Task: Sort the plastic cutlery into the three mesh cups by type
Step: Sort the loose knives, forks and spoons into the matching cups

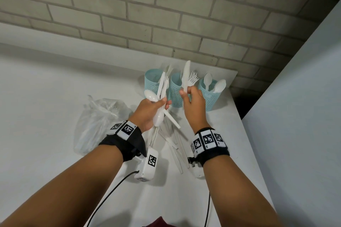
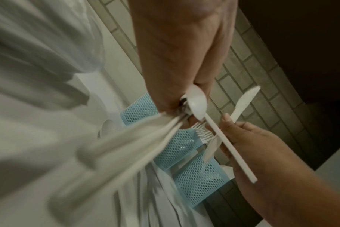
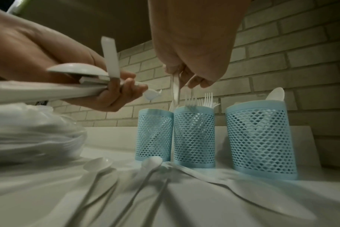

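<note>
Knife point(image 1: 186, 73) upright in right hand point(image 1: 193, 101), blade up.

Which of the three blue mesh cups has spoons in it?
The right-hand cup, standing slightly apart from the other two: spoon bowls stick out of it. The middle cup holds forks; the left cup shows no spoons.

Pretty dim, flat indoor light, soft shadows toward 6 o'clock. Both wrist views smear badly from 6 to 9 o'clock; edges bend.
</note>
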A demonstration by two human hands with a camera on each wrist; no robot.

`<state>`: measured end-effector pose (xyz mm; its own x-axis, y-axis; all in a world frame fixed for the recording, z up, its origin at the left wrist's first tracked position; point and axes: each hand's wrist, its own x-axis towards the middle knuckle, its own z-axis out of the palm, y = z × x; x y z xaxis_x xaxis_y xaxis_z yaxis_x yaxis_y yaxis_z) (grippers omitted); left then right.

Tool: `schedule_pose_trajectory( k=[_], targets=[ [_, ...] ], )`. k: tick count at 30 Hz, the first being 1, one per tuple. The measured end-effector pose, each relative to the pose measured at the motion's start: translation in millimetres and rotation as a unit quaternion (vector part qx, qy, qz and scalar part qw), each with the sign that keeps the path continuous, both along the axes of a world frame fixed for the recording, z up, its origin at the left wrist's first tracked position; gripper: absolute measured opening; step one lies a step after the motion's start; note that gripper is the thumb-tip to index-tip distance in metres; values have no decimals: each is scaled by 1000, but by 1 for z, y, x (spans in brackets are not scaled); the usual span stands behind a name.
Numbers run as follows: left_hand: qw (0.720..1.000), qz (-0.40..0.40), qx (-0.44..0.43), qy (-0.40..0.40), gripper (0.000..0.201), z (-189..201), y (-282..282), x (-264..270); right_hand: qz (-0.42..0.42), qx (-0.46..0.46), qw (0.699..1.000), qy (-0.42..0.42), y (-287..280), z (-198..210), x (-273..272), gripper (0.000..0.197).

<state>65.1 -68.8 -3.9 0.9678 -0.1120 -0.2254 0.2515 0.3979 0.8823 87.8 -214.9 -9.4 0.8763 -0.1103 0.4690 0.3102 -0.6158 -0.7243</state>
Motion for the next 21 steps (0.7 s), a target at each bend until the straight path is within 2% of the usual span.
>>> schedule_pose_trajectory(
  k=[2,5,9,12,18,21],
  targets=[
    [1000,-6,-5,1,15,-1,-2,-1,15,45,999,23,1,2,-1,17],
    [999,-29,-14,-2,14,0,-4,-4,49,131,989,50,7,10,-4,11],
    [998,-46,-46,-5,19,3,-5,-5,69,238,949,194,11,22,-7,13],
    [998,-49,-45,-7,20,3,-4,-6,85,253,926,268,10,20,-7,13],
    [997,-46,-56,-6,14,1,-3,-7,104,239,919,297,4,21,-8,15],
    [996,-63,-55,-8,17,0,-6,-7,66,251,918,299,5,22,-4,8]
  ],
)
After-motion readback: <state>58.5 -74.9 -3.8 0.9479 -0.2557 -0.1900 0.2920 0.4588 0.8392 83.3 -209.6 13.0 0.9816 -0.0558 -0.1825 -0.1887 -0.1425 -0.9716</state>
